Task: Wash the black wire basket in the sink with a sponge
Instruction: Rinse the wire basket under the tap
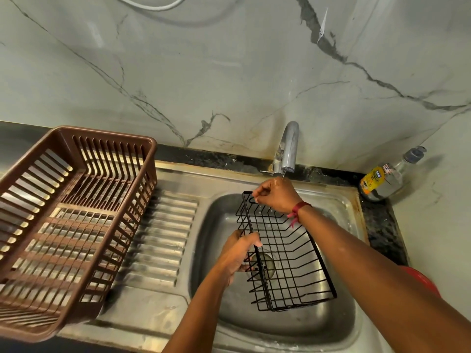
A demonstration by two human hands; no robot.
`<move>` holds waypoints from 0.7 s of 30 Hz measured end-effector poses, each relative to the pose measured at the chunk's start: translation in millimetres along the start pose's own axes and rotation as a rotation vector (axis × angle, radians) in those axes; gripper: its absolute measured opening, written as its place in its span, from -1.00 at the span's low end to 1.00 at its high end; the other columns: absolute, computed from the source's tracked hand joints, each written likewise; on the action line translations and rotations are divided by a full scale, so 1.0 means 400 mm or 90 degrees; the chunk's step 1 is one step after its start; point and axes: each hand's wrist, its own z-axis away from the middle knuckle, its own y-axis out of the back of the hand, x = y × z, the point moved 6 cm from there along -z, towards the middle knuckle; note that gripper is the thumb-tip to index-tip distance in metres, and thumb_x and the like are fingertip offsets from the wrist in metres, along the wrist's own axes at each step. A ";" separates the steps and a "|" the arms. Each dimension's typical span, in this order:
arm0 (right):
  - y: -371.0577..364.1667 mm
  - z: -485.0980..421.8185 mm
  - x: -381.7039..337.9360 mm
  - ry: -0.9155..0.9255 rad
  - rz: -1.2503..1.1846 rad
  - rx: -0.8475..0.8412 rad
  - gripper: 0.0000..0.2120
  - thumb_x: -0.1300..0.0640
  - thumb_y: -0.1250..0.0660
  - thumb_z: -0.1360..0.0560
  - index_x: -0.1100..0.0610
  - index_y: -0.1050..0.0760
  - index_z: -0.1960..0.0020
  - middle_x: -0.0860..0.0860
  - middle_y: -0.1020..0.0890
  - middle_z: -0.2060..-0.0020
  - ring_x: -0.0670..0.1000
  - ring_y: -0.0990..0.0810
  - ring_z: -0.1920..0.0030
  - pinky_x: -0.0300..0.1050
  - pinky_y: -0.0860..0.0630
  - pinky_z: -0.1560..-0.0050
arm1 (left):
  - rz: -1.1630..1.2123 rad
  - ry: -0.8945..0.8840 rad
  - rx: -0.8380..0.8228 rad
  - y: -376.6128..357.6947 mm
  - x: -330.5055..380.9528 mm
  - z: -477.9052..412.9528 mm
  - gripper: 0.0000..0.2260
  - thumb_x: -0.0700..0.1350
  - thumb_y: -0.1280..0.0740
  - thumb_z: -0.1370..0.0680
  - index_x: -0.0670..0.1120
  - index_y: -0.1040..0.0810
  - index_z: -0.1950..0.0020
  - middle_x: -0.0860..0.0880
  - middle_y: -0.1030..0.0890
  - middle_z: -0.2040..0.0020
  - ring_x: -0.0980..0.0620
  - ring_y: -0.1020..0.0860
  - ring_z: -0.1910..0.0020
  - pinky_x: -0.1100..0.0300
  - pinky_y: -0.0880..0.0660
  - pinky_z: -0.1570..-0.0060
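A black wire basket hangs tilted over the steel sink, held up by both hands. My left hand grips its left rim, thumb over the top wire. At the basket's far end, under the spout of the chrome tap, my right hand pinches the top wire with curled fingers. A thin stream of water runs from the tap onto that hand. No sponge is in view.
A brown plastic dish rack stands on the ribbed steel drainboard at the left. A dish-soap bottle lies in the back right corner of the dark counter. Something red peeks out behind my right forearm. A marble wall rises behind.
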 end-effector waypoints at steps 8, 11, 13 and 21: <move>0.013 0.009 -0.022 0.047 0.022 0.089 -0.92 0.26 -0.45 -0.41 0.16 -0.66 0.10 -0.01 -0.67 0.20 -0.13 -0.57 0.21 -0.27 -0.55 0.02 | 0.014 0.006 -0.006 -0.005 0.000 -0.001 -0.26 0.13 -0.42 -0.24 -0.05 -0.43 -0.40 -0.11 -0.52 -0.27 -0.06 -0.54 -0.13 -0.02 -0.59 -0.04; 0.020 0.011 0.019 0.024 0.077 0.079 -0.79 0.11 -0.48 -0.41 0.07 -0.61 -0.04 -0.07 -0.62 0.13 -0.14 -0.54 0.14 -0.25 -0.50 0.03 | 0.037 0.009 -0.012 0.007 0.000 -0.007 -0.59 -0.02 -0.37 -0.48 -0.07 -0.46 -0.30 -0.09 -0.53 -0.10 -0.01 -0.51 0.02 0.11 -0.51 0.16; -0.001 0.009 0.035 0.018 0.090 0.001 -0.72 0.02 -0.41 -0.47 0.04 -0.56 -0.17 -0.04 -0.61 -0.01 -0.07 -0.55 0.00 -0.18 -0.48 -0.05 | 0.043 0.010 -0.018 0.011 0.002 -0.005 -0.66 -0.04 -0.36 -0.48 -0.07 -0.47 -0.23 -0.08 -0.53 -0.05 -0.02 -0.51 0.03 0.11 -0.51 0.15; -0.004 0.029 0.051 0.000 0.225 0.055 -0.84 0.18 -0.20 -0.59 0.02 -0.52 -0.06 0.06 -0.64 0.09 0.10 -0.60 0.05 0.00 -0.51 0.00 | 0.080 -0.004 -0.044 0.012 -0.025 -0.021 -0.24 0.16 -0.51 -0.21 -0.07 -0.47 -0.36 -0.10 -0.57 -0.18 -0.04 -0.56 -0.06 0.01 -0.56 -0.04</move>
